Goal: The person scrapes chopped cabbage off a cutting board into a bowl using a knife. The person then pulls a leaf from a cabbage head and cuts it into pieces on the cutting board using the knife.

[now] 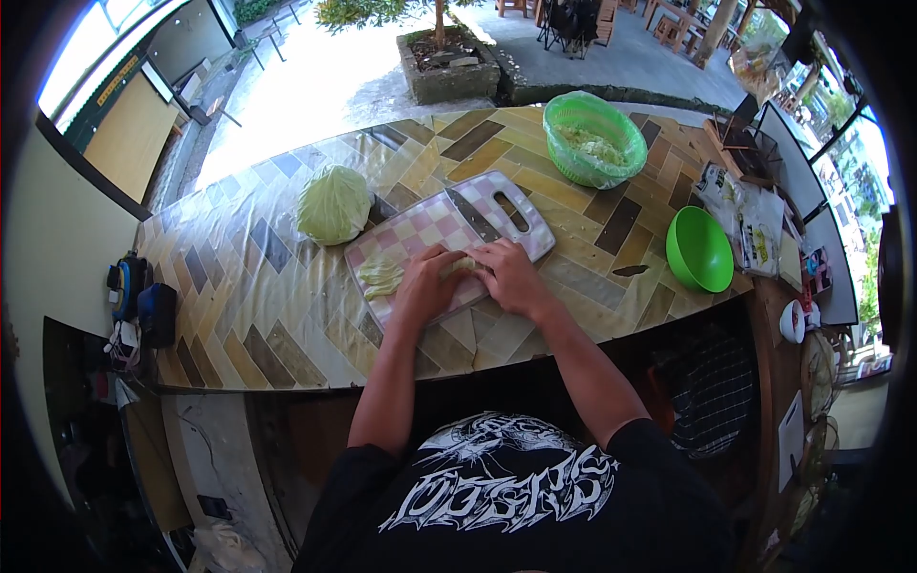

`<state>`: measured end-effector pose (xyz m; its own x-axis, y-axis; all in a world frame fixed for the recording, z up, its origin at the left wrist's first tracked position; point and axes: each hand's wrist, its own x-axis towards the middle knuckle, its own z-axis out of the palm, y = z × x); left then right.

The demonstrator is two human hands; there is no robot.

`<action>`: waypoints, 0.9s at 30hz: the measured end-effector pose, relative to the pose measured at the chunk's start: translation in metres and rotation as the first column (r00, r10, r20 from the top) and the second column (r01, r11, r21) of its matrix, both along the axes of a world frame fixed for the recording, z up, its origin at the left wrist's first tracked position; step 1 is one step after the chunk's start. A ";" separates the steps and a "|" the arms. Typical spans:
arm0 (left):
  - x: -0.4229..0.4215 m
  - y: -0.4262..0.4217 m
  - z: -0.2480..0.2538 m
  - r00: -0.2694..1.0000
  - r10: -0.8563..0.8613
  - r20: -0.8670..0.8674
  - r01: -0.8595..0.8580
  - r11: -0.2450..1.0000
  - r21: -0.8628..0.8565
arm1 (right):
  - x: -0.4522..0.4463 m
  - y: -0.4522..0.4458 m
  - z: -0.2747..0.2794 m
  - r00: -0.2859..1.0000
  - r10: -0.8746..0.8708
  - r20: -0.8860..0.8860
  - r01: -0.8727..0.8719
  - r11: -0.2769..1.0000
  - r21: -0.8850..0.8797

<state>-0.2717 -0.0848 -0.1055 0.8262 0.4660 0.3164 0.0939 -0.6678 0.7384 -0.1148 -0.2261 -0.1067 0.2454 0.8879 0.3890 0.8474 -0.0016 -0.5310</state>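
Observation:
My left hand (429,281) and my right hand (507,274) are close together over a pink-and-white checkered cutting board (406,229). Between them they press a bundle of pale cabbage leaves (462,266), partly hidden by my fingers; both hands are closed on it. More loose cabbage leaf (382,274) lies on the board left of my left hand. A knife (472,214) rests flat on the board beyond my right hand, near the board's handle slot. Touching or very near the board's far left corner sits a whole cabbage head (333,205).
At the far right of the tiled table (258,296) stands a green plastic-lined basket (594,140) with shredded cabbage inside. A green bowl (699,250) is tilted near the right edge, beside plastic packages (755,224). Dark small items (155,313) sit by the left edge.

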 end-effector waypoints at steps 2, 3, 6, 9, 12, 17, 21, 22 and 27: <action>0.000 0.001 0.001 1.000 0.006 -0.008 -0.006 1.000 -0.010 | 0.001 0.002 -0.001 1.000 -0.002 0.000 0.002 1.000 0.021; 0.000 0.001 0.003 1.000 0.002 -0.002 -0.002 1.000 -0.012 | 0.002 0.003 -0.003 1.000 -0.002 -0.007 0.002 0.999 0.037; -0.001 0.002 0.005 1.000 -0.013 0.022 0.013 1.000 -0.013 | 0.005 0.004 -0.009 1.000 -0.005 -0.031 0.007 0.998 0.066; -0.001 0.003 0.002 0.999 -0.016 0.045 0.016 1.000 -0.005 | 0.005 0.004 -0.006 0.998 -0.008 -0.065 0.011 0.999 0.050; 0.000 0.004 0.000 0.999 0.002 0.033 -0.001 1.000 -0.005 | 0.007 0.005 -0.005 0.995 -0.002 -0.102 0.004 1.000 0.015; 0.001 -0.001 0.003 1.000 0.031 0.001 -0.031 1.000 -0.001 | 0.010 0.005 -0.010 0.993 -0.004 -0.121 0.001 1.000 -0.025; 0.000 0.000 -0.001 0.999 0.053 -0.009 -0.053 0.999 0.007 | 0.012 0.006 -0.007 0.986 0.011 -0.164 -0.019 0.998 -0.052; 0.000 0.000 0.001 0.998 0.059 -0.021 -0.059 0.998 -0.003 | 0.013 0.007 -0.006 0.986 0.016 -0.164 -0.025 0.998 -0.054; -0.001 0.004 -0.003 0.995 0.062 -0.073 -0.066 0.996 -0.065 | 0.014 0.005 -0.001 0.985 0.041 -0.169 -0.052 0.997 -0.063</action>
<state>-0.2726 -0.0813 -0.1084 0.8131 0.5370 0.2247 0.1882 -0.6077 0.7715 -0.1008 -0.2215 -0.1081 0.2602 0.9225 0.2850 0.7462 -0.0048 -0.6657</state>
